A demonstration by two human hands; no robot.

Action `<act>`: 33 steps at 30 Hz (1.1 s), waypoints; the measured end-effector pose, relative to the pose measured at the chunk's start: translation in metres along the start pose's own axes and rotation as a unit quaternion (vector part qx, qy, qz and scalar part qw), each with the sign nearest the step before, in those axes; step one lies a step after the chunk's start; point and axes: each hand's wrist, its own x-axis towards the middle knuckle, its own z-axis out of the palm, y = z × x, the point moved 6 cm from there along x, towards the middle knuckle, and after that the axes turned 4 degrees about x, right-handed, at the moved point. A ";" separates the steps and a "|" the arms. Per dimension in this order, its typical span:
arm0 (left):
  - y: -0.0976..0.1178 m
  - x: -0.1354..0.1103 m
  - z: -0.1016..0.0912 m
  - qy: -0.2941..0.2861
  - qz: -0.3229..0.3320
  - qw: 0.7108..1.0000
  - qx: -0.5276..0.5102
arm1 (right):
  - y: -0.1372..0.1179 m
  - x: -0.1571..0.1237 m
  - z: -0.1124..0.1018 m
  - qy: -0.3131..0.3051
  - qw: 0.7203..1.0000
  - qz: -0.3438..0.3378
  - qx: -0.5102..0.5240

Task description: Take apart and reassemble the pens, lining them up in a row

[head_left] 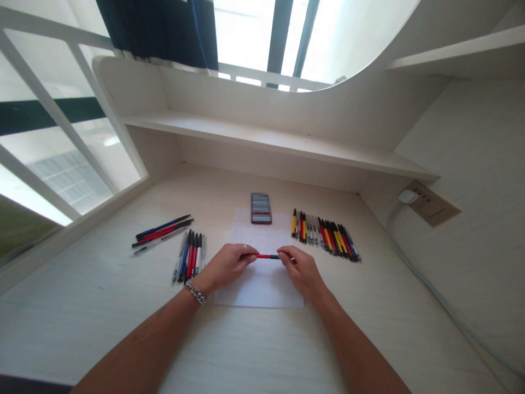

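Window (244, 27) blown out | soft shadows on paper (260, 290) | edges stretched | print (262, 236) seemingly blurred

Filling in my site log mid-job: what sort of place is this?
Probably a study corner in a home or dormitory room: a pale desktop with a built-in shelf along its back, a wall socket at the right, and a dark curtain by the window.
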 end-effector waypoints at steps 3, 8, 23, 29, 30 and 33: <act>-0.002 0.000 0.001 -0.006 -0.010 1.000 0.003 | -0.002 0.000 -0.002 0.025 0.999 -0.044 0.013; 0.000 -0.001 0.000 0.001 -0.007 1.000 0.008 | -0.001 -0.001 0.003 -0.004 0.999 -0.031 -0.007; -0.001 -0.001 0.001 0.007 -0.010 1.000 0.007 | -0.002 -0.002 0.005 -0.004 1.000 -0.031 -0.003; -0.002 -0.001 0.002 0.006 -0.005 1.000 0.011 | 0.000 -0.001 0.007 -0.020 1.000 -0.005 -0.012; -0.002 0.000 0.002 0.006 -0.006 1.000 0.009 | -0.001 0.000 0.006 -0.015 1.000 -0.013 -0.010; -0.002 0.000 0.002 0.006 -0.008 1.000 0.009 | -0.003 0.000 0.003 -0.007 0.999 -0.037 -0.008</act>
